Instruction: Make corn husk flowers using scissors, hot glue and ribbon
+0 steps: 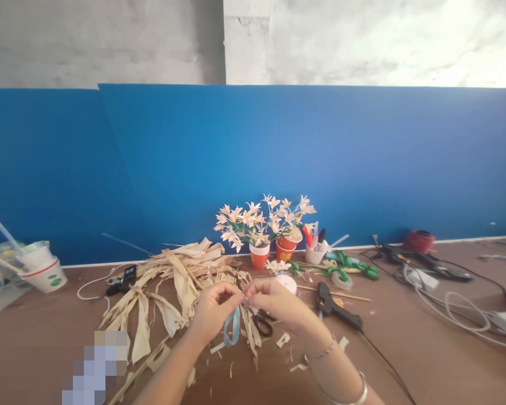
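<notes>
My left hand (217, 310) is closed in a pinch, and a light blue ribbon (232, 332) hangs in a loop below its fingertips. My right hand (274, 298) meets it, also pinched; a tiny pale bit shows between the fingertips, too small to name. Behind and left of the hands spreads a heap of dried corn husks (185, 281). A pair of black-handled scissors (263, 324) lies partly hidden beneath my right hand. Just beyond that hand are a white flower (278, 266) and a white round spool (287, 284).
Flowers in red paper cups (259, 256) stand by the blue partition (185, 169). A black glue gun (337, 306) with its cord lies right. Farther right are white cables (451, 309) and a red object (419, 241). A white cup (46, 275) stands left; husk scraps litter the table.
</notes>
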`<state>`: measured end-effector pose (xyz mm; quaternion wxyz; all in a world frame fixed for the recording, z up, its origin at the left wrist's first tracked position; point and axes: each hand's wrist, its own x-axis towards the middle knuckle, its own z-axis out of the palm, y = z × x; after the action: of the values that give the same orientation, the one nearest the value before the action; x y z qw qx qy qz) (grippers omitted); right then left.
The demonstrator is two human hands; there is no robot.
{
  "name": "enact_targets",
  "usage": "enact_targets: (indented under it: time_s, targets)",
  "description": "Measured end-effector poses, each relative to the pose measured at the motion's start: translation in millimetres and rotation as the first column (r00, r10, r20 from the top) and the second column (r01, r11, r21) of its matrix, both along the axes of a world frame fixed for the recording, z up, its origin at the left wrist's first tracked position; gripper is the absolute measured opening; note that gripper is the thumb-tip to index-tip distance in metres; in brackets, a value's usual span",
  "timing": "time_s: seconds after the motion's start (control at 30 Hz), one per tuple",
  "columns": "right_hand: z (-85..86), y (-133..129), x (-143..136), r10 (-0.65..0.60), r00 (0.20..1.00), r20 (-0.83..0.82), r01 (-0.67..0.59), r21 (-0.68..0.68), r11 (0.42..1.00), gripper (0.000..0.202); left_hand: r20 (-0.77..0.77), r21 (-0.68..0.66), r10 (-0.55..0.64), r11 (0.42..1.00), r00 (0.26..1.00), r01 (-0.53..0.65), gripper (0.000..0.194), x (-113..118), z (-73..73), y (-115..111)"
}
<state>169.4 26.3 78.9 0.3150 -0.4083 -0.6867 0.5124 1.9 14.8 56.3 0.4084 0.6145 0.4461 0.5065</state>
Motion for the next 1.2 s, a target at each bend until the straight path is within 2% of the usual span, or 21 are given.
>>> enact_targets:
  time_s: [0.07,0.17,0.23,0.33,0.43,0.5,0.57,0.7,0.97,1.07,1.2]
  targets:
    - [1.2,-4,-3,-0.102,0.99,0.092,0.086,0.168,0.982,0.013,-0.029,0.03,0.024,0.999,0.999,-0.023,0.014,1,-0.2,0]
    - [0.8,-8,-9,-0.28,0.949,0.145,0.179,0.483,0.857,0.017,-0.068,0.027,0.06,0.998,0.996,-0.059,0.014,1,-0.6,1]
    - [-0.2,-8,-12,-0.335,0.928,0.165,0.177,0.596,0.783,0.013,-0.081,-0.001,0.062,0.998,0.995,-0.062,0.014,0,-0.7,2]
    - [-0.4,-6,-12,-0.363,0.913,0.189,0.158,0.656,0.738,0.013,-0.077,-0.069,0.035,0.997,0.996,-0.04,0.011,-2,-0.4,4]
    - [1.7,-6,-10,-0.383,0.9,0.208,0.144,0.688,0.712,0.014,-0.058,-0.135,-0.008,0.991,0.998,0.0,0.02,-5,-0.5,6]
    - [3.2,-6,-9,-0.391,0.894,0.219,0.134,0.703,0.699,0.013,-0.062,-0.113,-0.018,0.994,0.998,0.011,0.024,-7,-1.0,7]
    - [4.0,-7,-9,-0.396,0.891,0.221,0.13,0.711,0.691,0.013,-0.078,-0.043,-0.001,0.999,0.997,-0.002,0.02,-8,-1.5,8]
    - [3.1,-7,-10,-0.401,0.892,0.207,0.143,0.714,0.686,0.012,-0.091,0.015,0.015,1.0,0.996,-0.013,0.012,-7,-1.2,7]
    - [0.7,-7,-13,-0.397,0.899,0.186,0.163,0.699,0.696,0.011,-0.122,0.059,-0.014,0.998,0.992,0.022,0.02,-6,-0.7,5]
    - [1.2,-7,-11,-0.348,0.924,0.157,0.186,0.61,0.77,0.011,-0.125,0.049,-0.022,0.998,0.992,0.028,0.011,-8,0.9,6]
    - [1.0,-6,-7,-0.228,0.97,0.085,0.177,0.401,0.899,0.008,-0.111,0.035,-0.027,0.999,0.993,0.031,0.007,-9,5.2,5]
